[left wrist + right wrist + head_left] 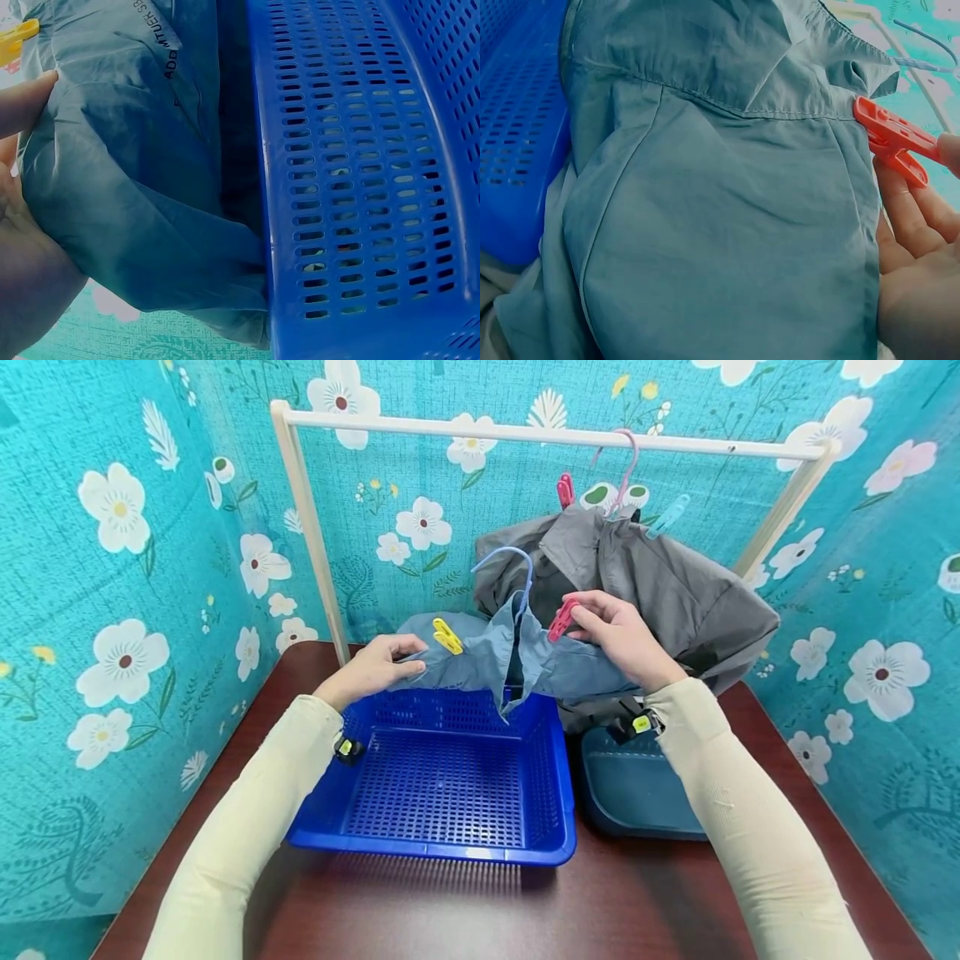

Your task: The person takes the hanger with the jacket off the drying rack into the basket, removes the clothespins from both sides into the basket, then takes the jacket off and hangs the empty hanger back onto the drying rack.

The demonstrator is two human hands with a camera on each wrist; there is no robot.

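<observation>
A blue-grey jacket (480, 667) hangs on a blue hanger (529, 578), its collar gaping at the front. My left hand (372, 668) grips the jacket's shoulder at the left; in the left wrist view the thumb (30, 101) lies on the cloth with the other fingers behind it. A yellow clothespin (447, 637) is clipped just inside that hand. On the other shoulder, my right hand (618, 631) pinches a red clothespin (562, 620) by its handles. The right wrist view has this clothespin's tip (866, 112) right at the shoulder edge near the collar.
Below the jacket stands a blue perforated basket (435, 850), with a dark teal tub (645, 827) to its right. Behind, a grey jacket (690, 585) hangs by a pink hanger (630, 464) from a wooden rack (450, 427), with a red clothespin (566, 491) and a light blue clothespin (667, 516) on it.
</observation>
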